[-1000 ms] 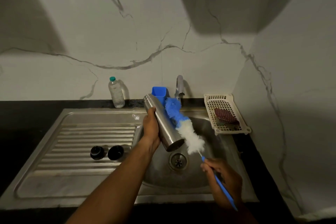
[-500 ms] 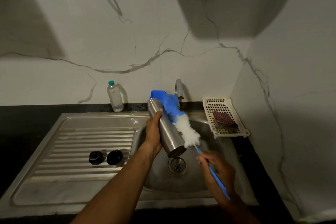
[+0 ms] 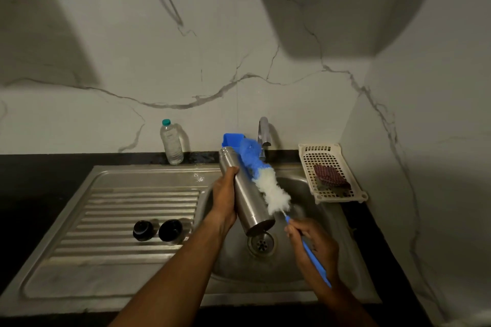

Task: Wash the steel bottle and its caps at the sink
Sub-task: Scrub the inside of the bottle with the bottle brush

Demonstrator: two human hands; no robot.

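The left hand (image 3: 225, 199) is curled round the bottle (image 3: 247, 199), held tilted over the sink (image 3: 305, 268). The right hand (image 3: 316, 247) pinches the thin handle of the brush (image 3: 265, 183), which lies along the bottle's side. The smooth steel, probably wet, may slip from one hand and hit the basin. The bristles look soft and fluffy, blue then white. Two round dark caps (image 3: 143, 230) stand on the ribbed drainboard (image 3: 106, 207).
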